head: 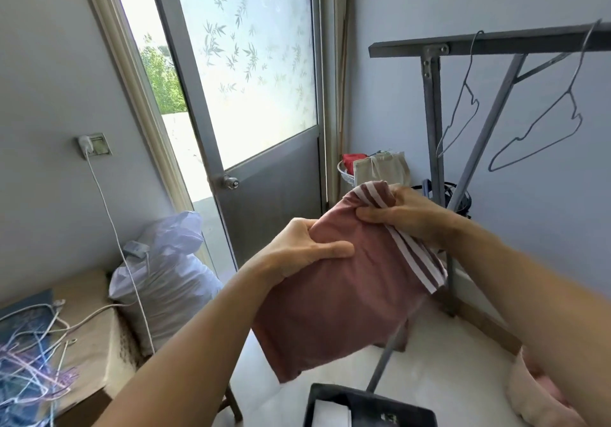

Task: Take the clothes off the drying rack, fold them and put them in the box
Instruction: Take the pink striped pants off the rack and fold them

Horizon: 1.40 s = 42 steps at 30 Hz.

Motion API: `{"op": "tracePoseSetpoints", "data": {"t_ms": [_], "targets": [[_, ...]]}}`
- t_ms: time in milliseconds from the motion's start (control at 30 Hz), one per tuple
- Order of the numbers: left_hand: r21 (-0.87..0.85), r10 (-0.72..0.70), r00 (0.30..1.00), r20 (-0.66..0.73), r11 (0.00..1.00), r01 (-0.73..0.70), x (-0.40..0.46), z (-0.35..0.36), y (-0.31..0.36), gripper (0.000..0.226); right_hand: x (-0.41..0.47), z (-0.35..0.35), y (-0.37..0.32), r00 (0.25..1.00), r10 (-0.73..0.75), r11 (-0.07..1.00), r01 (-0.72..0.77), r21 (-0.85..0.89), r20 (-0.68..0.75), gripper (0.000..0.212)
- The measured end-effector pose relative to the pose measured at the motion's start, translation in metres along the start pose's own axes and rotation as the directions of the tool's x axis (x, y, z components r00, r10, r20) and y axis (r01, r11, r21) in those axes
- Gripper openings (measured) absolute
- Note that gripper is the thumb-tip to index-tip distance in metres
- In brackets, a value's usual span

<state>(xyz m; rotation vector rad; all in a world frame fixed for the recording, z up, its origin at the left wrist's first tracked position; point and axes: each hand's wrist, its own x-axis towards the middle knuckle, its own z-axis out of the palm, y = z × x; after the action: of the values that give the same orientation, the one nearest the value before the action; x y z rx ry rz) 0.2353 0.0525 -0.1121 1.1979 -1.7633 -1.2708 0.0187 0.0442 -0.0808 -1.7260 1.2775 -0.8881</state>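
Note:
A dusty-pink garment with white side stripes hangs in the air in front of me, doubled over. My left hand grips its upper left edge, thumb on the front. My right hand pinches the striped upper corner. The grey metal drying rack stands at the right against the wall, with two bare wire hangers on its top bar. A pink box or basket shows at the bottom right, partly behind my right forearm.
A half-open door with frosted glass is straight ahead. A stuffed white sack leans beside a cardboard box topped with loose hangers at left. A laundry basket sits in the corner. A black object lies on the floor below.

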Motion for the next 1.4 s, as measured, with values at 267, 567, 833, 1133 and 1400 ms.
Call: {"op": "tracePoseSetpoints", "data": {"t_ms": [267,567,833,1133,1400], "targets": [[0.242,-0.054,0.996,-0.066,0.968,0.068,-0.008,-0.024,-0.025,0.023,-0.008,-0.003,0.021,0.978,-0.071,0.959,0.121,0.256,-0.195,0.015],[-0.63,-0.125,0.99,-0.07,0.775,0.054,-0.018,-0.026,-0.052,0.038,-0.021,0.002,0.054,0.957,0.235,0.759,-0.072,0.647,-0.169,0.028],[-0.632,-0.325,0.896,-0.302,0.772,0.067,-0.004,0.017,-0.065,0.017,-0.046,0.009,0.121,0.913,0.311,0.539,-0.399,0.742,0.264,0.09],[-0.589,-0.387,0.863,-0.324,0.797,0.137,0.03,0.017,-0.127,0.024,-0.011,0.03,0.161,0.898,0.411,0.488,-0.361,0.795,0.156,0.05],[-0.736,-0.334,0.92,0.205,0.567,0.37,0.056,-0.005,-0.217,0.046,0.039,0.048,0.214,0.818,0.5,0.297,-0.472,0.83,0.286,0.054]]}}
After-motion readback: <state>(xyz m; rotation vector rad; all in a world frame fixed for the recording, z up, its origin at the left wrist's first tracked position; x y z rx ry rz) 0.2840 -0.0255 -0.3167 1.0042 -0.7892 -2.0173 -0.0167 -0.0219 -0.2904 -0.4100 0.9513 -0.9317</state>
